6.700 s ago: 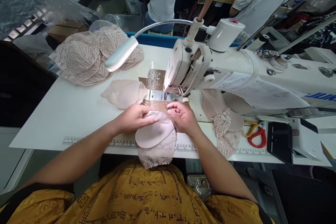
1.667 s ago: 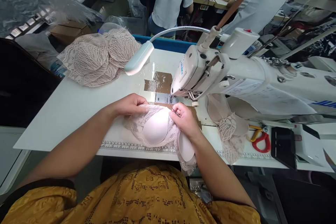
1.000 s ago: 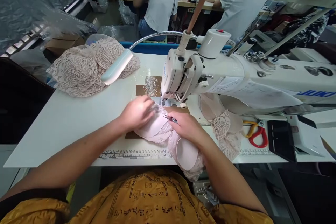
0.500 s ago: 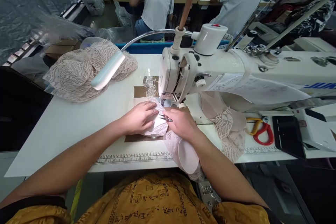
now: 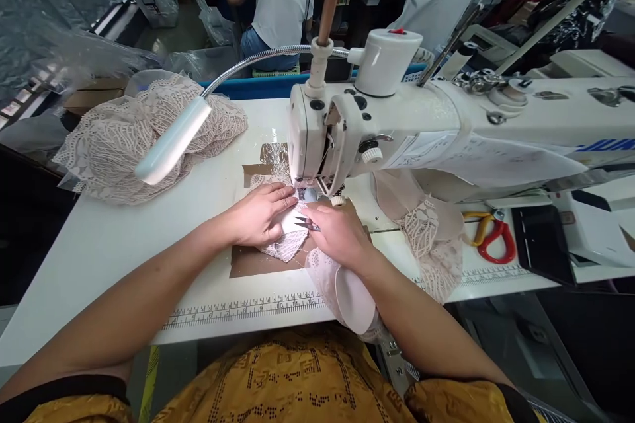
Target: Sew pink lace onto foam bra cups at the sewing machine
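My left hand lies flat with fingers stretched over a pale lace piece, pressing it on the bed of the white sewing machine. Its fingertips are close to the presser foot, and the needle area is partly hidden. In my right hand is a small pair of dark thread snips, the blades pointing left over the lace. The right fingertips also touch the fabric's right edge. Below the right wrist, a lace bra section with a smooth cup hangs over the table edge.
A heap of beige lace sits at the left under a lamp. More bra pieces lie right of the needle, beside red-and-yellow-handled scissors and a black phone-like slab. A printed ruler runs along the front edge. Two people sit beyond.
The lace piece has turned and shifted under my left hand, so its lower end now forms a corner. My left hand has moved slightly toward the presser foot. The whole view has shifted a little.
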Demonstrator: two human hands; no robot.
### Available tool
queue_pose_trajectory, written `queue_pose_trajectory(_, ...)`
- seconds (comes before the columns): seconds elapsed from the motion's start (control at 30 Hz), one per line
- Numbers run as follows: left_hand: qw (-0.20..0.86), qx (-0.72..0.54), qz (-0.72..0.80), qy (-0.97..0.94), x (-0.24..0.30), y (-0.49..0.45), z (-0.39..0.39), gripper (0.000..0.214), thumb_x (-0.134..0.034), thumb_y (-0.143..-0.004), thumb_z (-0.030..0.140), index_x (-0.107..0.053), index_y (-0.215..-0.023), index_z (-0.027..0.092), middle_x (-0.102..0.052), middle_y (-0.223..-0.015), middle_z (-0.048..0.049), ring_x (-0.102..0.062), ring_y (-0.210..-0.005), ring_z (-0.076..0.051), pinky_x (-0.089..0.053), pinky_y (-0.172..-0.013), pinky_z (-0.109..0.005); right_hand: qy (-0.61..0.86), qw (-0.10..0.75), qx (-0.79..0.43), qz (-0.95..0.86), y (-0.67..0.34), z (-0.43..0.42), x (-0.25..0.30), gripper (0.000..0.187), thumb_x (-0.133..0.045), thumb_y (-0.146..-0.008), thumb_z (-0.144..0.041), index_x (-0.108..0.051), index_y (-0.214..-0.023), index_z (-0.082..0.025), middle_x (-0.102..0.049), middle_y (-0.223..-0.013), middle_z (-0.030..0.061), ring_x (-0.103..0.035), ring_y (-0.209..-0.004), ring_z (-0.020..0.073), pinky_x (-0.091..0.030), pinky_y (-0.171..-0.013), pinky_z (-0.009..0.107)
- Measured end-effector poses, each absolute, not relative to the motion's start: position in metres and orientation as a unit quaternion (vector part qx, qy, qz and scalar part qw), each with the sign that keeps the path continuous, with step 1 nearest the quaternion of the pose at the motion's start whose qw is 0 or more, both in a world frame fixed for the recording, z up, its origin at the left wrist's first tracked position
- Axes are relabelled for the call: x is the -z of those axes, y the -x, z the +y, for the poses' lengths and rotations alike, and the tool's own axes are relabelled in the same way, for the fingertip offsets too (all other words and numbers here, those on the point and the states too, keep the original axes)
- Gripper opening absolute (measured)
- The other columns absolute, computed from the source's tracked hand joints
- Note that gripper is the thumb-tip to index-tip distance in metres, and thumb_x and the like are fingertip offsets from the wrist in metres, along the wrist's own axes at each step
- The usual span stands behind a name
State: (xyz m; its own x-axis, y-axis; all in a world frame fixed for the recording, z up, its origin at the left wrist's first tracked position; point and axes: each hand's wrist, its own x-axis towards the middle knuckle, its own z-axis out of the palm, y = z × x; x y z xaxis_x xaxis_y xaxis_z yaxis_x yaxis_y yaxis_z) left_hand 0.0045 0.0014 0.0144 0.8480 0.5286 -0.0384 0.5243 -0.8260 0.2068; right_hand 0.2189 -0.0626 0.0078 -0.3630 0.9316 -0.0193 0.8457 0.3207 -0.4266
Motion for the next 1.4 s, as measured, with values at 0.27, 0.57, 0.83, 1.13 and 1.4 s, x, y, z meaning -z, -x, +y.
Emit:
queue_pose_trajectory(0.27, 0.112, 0.013, 0.249, -0.962, -0.022, -0.003, 0.013, 0.065, -0.052, -0.077, 0.024, -0.049, -0.139, 0.007, -0.046, -0.147, -0.0188, -0.04, -0.137, -0.034, -0.034, -0.114, -0.05, 0.55, 0.094, -0.206, -0.804, -0.22, -0.064, -0.013, 0.044, -0.051, -0.086, -0.019, -0.063, -0.128, -0.024, -0.07, -0.102, 0.0043, -0.063, -0.088, 0.0194, -0.044, -0.071, 0.027)
queue_pose_trajectory(0.57, 0.102, -0.092, 0.243, -0.96, -0.014, -0.007, -0.01, 0.039, -0.05, -0.089, 0.016, -0.06, -0.126, 0.008, -0.058, -0.134, -0.0179, -0.055, -0.12, -0.03, -0.048, -0.101, -0.046, 0.549, 0.08, -0.193, -0.809, -0.219, -0.065, -0.014, 0.034, -0.049, -0.087, -0.021, -0.07, -0.113, -0.021, -0.066, -0.088, 0.0043, -0.059, -0.08, 0.0185, -0.038, -0.065, 0.027)
queue_pose_trajectory(0.83, 0.057, -0.127, 0.248, -0.959, -0.002, -0.01, -0.017, 0.042, -0.047, -0.095, 0.032, -0.061, -0.126, 0.006, -0.061, -0.131, -0.0171, -0.058, -0.111, -0.031, -0.051, -0.094, -0.047, 0.554, 0.063, -0.187, -0.809, -0.216, -0.065, -0.016, 0.032, -0.048, -0.086, -0.019, -0.069, -0.11, -0.022, -0.065, -0.088, 0.0042, -0.058, -0.078, 0.0181, -0.036, -0.065, 0.027)
queue_pose_trajectory(1.13, 0.05, -0.136, 0.252, -0.957, -0.003, -0.009, -0.01, 0.04, -0.048, -0.094, 0.029, -0.062, -0.125, 0.008, -0.061, -0.132, -0.0159, -0.057, -0.115, -0.031, -0.05, -0.096, -0.047, 0.566, 0.056, -0.178, -0.803, -0.215, -0.063, -0.015, 0.034, -0.051, -0.087, -0.022, -0.067, -0.117, -0.022, -0.066, -0.087, 0.0038, -0.058, -0.077, 0.0188, -0.036, -0.064, 0.027)
queue_pose_trajectory(1.4, 0.058, -0.175, 0.244, -0.952, -0.001, -0.011, -0.013, 0.031, -0.046, -0.096, 0.023, -0.066, -0.118, 0.011, -0.066, -0.124, -0.0141, -0.06, -0.111, -0.028, -0.051, -0.093, -0.044, 0.561, 0.07, -0.159, -0.809, -0.219, -0.065, -0.006, 0.045, -0.05, -0.081, -0.015, -0.066, -0.122, -0.023, -0.07, -0.101, 0.0044, -0.062, -0.087, 0.0194, -0.04, -0.069, 0.027)
